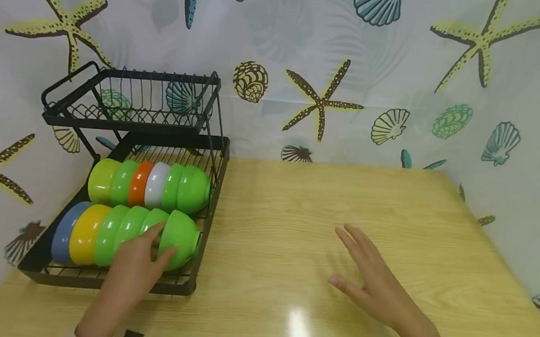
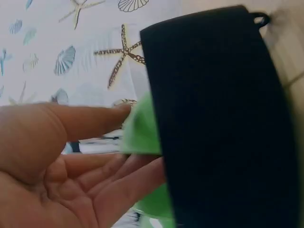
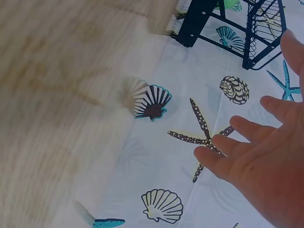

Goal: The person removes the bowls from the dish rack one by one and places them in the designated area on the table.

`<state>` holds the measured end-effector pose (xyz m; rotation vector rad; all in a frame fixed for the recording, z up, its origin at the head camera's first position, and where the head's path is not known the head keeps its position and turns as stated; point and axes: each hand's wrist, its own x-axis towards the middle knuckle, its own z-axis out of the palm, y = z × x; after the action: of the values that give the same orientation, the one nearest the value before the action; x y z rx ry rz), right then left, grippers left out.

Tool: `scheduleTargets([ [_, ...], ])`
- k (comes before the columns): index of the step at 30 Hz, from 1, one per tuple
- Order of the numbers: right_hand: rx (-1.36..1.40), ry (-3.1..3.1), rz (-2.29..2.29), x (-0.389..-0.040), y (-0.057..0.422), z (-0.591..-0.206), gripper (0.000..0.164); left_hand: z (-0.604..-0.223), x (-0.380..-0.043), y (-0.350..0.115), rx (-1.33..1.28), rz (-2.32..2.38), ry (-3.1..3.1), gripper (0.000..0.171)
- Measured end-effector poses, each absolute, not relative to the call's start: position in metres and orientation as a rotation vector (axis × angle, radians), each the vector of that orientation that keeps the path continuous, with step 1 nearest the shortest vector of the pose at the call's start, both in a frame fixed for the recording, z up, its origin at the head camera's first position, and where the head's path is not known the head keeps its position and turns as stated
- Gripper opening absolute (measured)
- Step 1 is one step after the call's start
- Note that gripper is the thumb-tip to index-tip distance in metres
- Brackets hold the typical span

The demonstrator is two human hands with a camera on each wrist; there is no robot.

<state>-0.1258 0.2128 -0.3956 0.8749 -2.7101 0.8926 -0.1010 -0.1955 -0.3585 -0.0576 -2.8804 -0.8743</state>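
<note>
My left hand reaches into the lower tier of a black dish rack and pinches the rim of the right-most green bowl. That bowl stands on its side, slightly apart from the front row. Left of it are more green bowls, a yellow bowl and a blue bowl. In the left wrist view, thumb and fingers lie on either side of the green bowl's edge; a dark panel hides the rest. Over the table, my right hand is held with fingers extended, holding nothing.
Behind the front row stands a second row of nested bowls, among them an orange bowl and a white bowl. The rack's upper wire shelf overhangs the back. A patterned cloth hangs behind the wooden table.
</note>
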Motion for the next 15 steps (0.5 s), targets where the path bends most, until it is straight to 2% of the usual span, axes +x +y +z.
scheduleTargets([
  [6,0.887,-2.712,0.883,-0.125,0.212,-0.401,0.082,-0.364,-0.102,-0.207,0.009,-1.123,-2.904,0.055],
  [15,0.931,-2.698,0.853,-0.128,0.211,-0.404,0.082,-0.365,-0.101,-0.209,0.079,-1.12,-2.843,0.05],
])
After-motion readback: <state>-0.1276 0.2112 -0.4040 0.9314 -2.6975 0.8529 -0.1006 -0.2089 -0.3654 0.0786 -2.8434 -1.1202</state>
